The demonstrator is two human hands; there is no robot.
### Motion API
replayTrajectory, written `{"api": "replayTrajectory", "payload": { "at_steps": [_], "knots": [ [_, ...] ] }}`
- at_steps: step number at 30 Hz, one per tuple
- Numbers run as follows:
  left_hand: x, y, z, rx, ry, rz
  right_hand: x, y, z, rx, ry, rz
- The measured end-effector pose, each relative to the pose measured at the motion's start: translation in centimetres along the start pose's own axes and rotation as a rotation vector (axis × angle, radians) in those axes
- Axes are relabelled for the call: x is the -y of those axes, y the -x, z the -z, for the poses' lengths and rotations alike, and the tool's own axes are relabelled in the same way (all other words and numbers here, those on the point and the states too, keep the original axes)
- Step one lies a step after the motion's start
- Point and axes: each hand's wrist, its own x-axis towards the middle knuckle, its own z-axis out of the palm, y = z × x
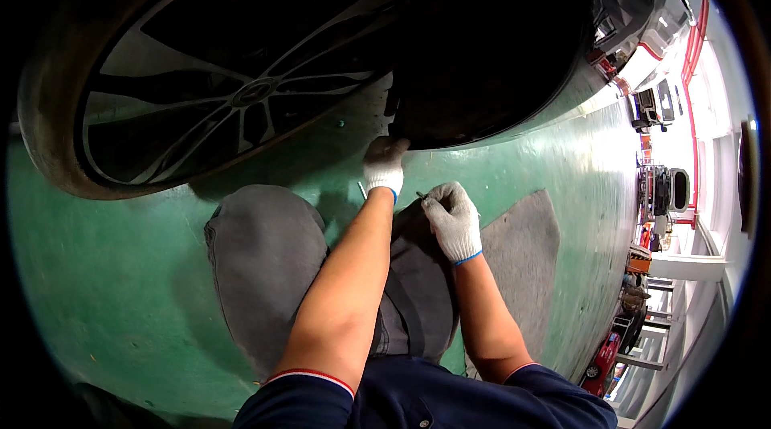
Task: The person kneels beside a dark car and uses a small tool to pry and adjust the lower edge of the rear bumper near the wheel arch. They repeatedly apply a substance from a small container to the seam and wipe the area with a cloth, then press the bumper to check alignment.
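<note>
My left hand (385, 165), in a white knitted glove with dirty fingers, reaches up to the lower edge of the dark wheel arch (454, 142). Its fingers are curled and partly lost in shadow, so what they grip is hidden. A thin pale rod (362, 190) shows beside that wrist; whether the hand holds it I cannot tell. Lower and to the right, my right hand (453, 216), gloved alike, is closed in a pinch over my knee. A small dark piece (422, 195) sticks out from its fingertips, too small to name.
A car wheel (255, 92) with a spoked rim stands at upper left, close to my left arm. Glossy bodywork (634, 7) curves overhead at right. A grey mat (522, 248) lies on the green floor (128, 268). Other vehicles (662, 190) stand far right.
</note>
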Motion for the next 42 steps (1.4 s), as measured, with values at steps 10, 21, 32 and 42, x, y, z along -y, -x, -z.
{"api": "replayTrajectory", "payload": {
  "at_steps": [10,21,32,42],
  "knots": [
    [0.0,-0.7,-0.3,0.042,-0.021,-0.070,-0.1,0.7,0.5,-0.034,0.011,-0.051],
    [-3.0,-3.3,2.8,0.479,-0.358,-0.218,0.0,0.6,0.2,0.005,-0.007,0.016],
    [-6.5,-3.9,2.7,0.645,-0.301,0.068,0.6,0.4,0.5,-0.018,-0.010,-0.061],
    [-5.3,-3.6,1.5,0.470,-0.329,-0.089,0.4,0.4,0.3,-0.021,0.044,-0.081]
  ]
}}
